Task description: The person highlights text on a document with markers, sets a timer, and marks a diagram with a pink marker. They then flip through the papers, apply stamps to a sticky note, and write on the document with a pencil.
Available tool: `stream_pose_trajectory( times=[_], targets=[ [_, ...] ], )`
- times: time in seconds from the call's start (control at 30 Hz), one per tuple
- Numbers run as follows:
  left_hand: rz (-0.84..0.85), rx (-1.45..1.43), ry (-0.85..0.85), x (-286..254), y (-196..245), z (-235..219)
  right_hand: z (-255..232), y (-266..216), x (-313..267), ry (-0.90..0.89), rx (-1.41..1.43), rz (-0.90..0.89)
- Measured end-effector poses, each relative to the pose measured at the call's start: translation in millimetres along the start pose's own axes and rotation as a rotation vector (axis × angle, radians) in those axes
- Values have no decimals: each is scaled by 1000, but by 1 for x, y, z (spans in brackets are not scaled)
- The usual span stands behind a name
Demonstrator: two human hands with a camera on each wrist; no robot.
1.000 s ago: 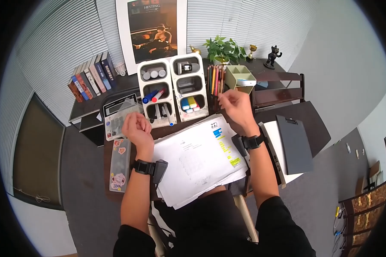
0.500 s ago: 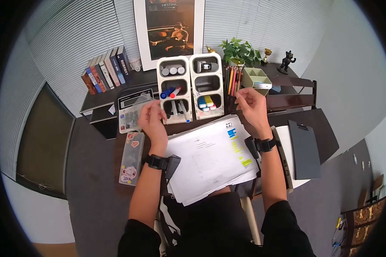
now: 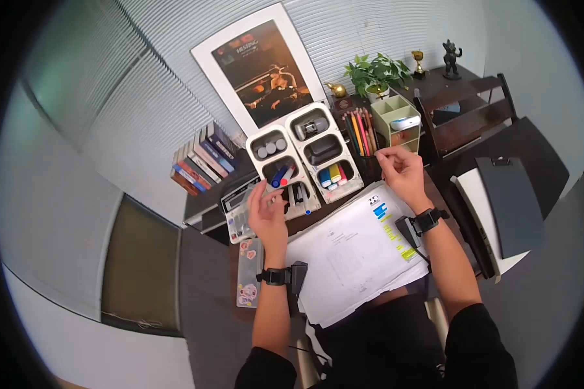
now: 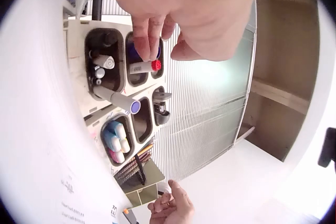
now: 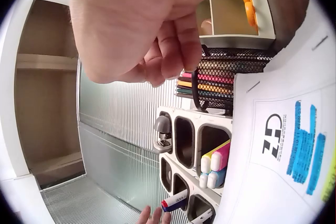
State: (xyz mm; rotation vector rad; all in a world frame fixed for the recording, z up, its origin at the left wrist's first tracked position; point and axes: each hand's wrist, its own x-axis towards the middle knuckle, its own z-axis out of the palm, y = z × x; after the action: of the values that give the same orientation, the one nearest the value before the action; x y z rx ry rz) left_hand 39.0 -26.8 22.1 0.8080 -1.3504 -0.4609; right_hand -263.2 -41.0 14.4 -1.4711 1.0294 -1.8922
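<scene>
In the head view my left hand (image 3: 268, 217) hovers at the lower left of a white two-column organizer (image 3: 308, 170), its fingers loosely bent and holding nothing. In the left wrist view its fingertips overlap the compartment with a blue marker and a red-capped marker (image 4: 144, 67). Below that compartment, white markers (image 4: 118, 99) lean in another. My right hand (image 3: 405, 175) is raised above the upper right of the paper stack (image 3: 344, 259), near the black mesh cup (image 5: 226, 79) of colored pencils (image 3: 362, 129). Its fingers curl loosely with nothing visible in them.
Highlighters (image 3: 333, 175) and a stapler (image 3: 310, 128) sit in the organizer's right column. A green desk box (image 3: 396, 110) stands behind the right hand. Left lie a calculator (image 3: 240, 220) and a stickered case (image 3: 248, 275); right, a dark clipboard (image 3: 512, 207).
The head view has swung and tilted, shifting the desk across the picture. My left fingers have straightened somewhat from a tighter curl. Both hands stay near the organizer; the desk items keep their places.
</scene>
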Motion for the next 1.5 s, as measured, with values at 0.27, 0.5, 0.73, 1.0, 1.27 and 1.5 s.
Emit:
stream_pose_trajectory(
  times=[0.27,0.5,0.73,1.0,1.27,1.5],
  targets=[
    [39,435,-143,19,26,13,-1,1,1,29,-74,-103],
    [127,616,-304,30,23,20,-5,-7,0,27,-155,-145],
    [94,653,-316,28,37,30,-6,-8,1,45,-143,-163],
    [107,634,-313,31,33,25,-7,-7,0,23,-149,-168],
    [94,530,-244,32,21,22,-7,-7,0,10,-200,-124],
    [66,367,-237,32,2,8,-2,2,0,7,-190,-118]
  ],
)
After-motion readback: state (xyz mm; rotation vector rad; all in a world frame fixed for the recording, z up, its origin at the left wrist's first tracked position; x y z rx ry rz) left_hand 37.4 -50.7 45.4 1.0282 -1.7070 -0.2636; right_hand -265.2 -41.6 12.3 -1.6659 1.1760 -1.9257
